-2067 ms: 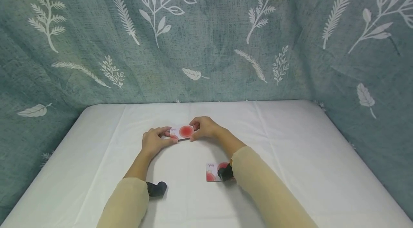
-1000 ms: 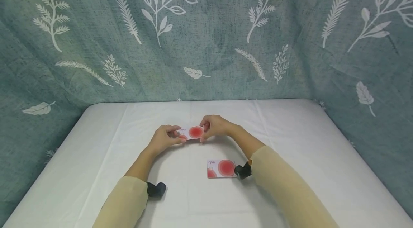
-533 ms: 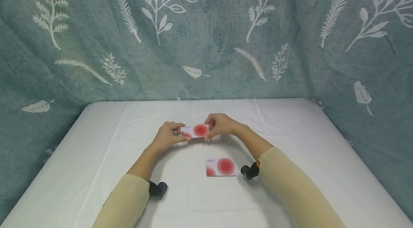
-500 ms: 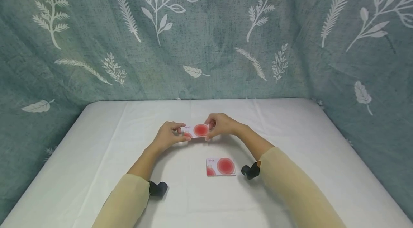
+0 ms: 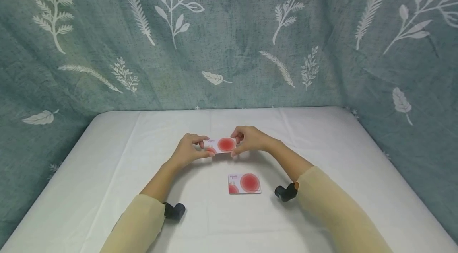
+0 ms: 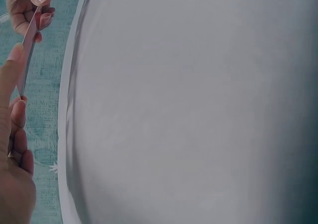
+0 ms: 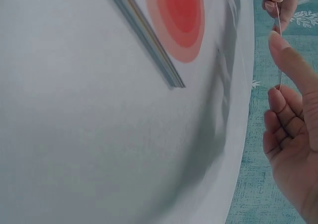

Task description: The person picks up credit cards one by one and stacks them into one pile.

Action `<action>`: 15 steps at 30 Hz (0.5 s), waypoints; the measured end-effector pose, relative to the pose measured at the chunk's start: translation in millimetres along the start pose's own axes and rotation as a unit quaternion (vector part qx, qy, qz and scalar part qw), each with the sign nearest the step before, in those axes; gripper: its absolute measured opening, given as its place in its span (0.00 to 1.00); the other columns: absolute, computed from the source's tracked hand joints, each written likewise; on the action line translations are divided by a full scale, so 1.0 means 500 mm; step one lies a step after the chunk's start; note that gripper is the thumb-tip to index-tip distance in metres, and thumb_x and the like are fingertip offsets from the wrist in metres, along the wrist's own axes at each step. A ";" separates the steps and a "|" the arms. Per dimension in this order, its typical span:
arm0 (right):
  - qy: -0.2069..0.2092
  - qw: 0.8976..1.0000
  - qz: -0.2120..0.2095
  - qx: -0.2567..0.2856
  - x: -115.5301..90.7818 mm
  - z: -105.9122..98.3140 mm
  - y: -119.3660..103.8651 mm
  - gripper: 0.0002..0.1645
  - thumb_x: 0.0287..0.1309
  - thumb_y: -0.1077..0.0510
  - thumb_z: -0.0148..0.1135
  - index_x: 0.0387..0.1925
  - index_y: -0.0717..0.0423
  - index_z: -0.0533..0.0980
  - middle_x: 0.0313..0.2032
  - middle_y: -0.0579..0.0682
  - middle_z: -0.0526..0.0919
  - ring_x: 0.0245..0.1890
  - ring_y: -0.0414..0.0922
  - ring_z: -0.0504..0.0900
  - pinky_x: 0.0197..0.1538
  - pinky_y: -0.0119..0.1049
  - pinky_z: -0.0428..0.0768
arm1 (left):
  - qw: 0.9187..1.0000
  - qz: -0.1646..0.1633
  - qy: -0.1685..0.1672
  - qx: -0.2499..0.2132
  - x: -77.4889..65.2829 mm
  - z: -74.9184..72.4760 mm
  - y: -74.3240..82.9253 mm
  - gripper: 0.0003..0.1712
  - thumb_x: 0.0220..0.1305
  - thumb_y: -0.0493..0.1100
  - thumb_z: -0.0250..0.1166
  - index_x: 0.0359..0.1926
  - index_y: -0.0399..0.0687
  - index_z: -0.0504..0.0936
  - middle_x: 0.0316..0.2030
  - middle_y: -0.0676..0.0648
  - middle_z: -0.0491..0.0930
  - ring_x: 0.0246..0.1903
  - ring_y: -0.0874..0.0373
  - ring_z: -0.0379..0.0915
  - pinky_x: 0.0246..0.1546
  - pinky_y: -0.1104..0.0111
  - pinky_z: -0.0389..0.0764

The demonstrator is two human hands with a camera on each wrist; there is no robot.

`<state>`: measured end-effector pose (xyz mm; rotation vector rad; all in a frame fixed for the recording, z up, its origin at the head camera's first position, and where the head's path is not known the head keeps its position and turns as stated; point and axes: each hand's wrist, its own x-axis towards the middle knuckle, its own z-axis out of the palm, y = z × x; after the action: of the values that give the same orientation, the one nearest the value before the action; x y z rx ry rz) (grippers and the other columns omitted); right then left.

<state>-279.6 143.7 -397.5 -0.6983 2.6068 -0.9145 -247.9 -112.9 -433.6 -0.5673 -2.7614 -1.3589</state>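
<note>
Between both hands a thin white card [image 5: 226,144] with red circles is held up over the table. My left hand [image 5: 187,151] pinches its left end between thumb and fingers, while my right hand [image 5: 252,140] pinches the right end. From the side, the card [image 6: 28,55] looks flat and narrow in the left wrist view; the right wrist view shows the card [image 7: 280,65] as a fine line. Nearer the front lies a stack of cards [image 5: 245,183] with the same print. Its edge shows several thin layers where the stack [image 7: 175,20] appears in the right wrist view.
A white cloth covers the table [image 5: 207,221]. Behind it hangs a green-blue curtain [image 5: 236,46] with white leaf prints. A black wrist camera [image 5: 174,211] sits at the left cuff, and another black camera [image 5: 286,192] is right of the stack.
Both hands have carried the card to the right, keeping hold of its ends. The right forearm has swung right too, so the stack it partly covered shows whole.
</note>
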 end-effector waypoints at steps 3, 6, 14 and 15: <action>0.002 1.000 0.002 -0.005 -0.009 -0.004 -0.001 0.34 0.34 0.47 0.79 0.44 0.53 0.75 0.33 0.46 0.76 0.39 0.45 0.72 0.44 0.36 0.72 | 1.000 0.008 0.000 0.003 -0.001 0.000 0.010 0.34 0.41 0.54 0.78 0.49 0.43 0.82 0.28 0.53 0.73 0.40 0.55 0.63 0.37 0.65 0.68; 0.002 1.000 0.001 -0.012 -0.019 -0.007 -0.002 0.34 0.34 0.46 0.79 0.45 0.53 0.75 0.33 0.46 0.76 0.39 0.45 0.71 0.45 0.37 0.71 | 1.000 0.017 0.002 0.006 -0.004 0.002 0.019 0.33 0.41 0.53 0.78 0.49 0.43 0.82 0.27 0.52 0.74 0.40 0.55 0.63 0.37 0.66 0.67; 0.001 1.000 -0.004 -0.021 -0.042 -0.012 -0.004 0.34 0.35 0.46 0.79 0.45 0.55 0.75 0.32 0.46 0.76 0.38 0.44 0.71 0.42 0.37 0.72 | 0.999 0.042 0.006 0.008 -0.012 0.010 0.035 0.30 0.41 0.49 0.79 0.47 0.43 0.83 0.26 0.54 0.74 0.39 0.56 0.63 0.38 0.65 0.66; 0.001 1.000 -0.005 -0.022 -0.044 -0.012 -0.003 0.34 0.35 0.46 0.79 0.45 0.55 0.75 0.32 0.46 0.76 0.38 0.44 0.71 0.42 0.37 0.72 | 0.999 0.044 0.006 0.007 -0.013 0.011 0.037 0.29 0.41 0.49 0.79 0.47 0.43 0.83 0.26 0.54 0.74 0.39 0.56 0.63 0.39 0.65 0.67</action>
<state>-263.0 157.6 -389.5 -0.7219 2.6353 -0.8624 -235.2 -100.5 -424.2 -0.6686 -2.7009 -1.3188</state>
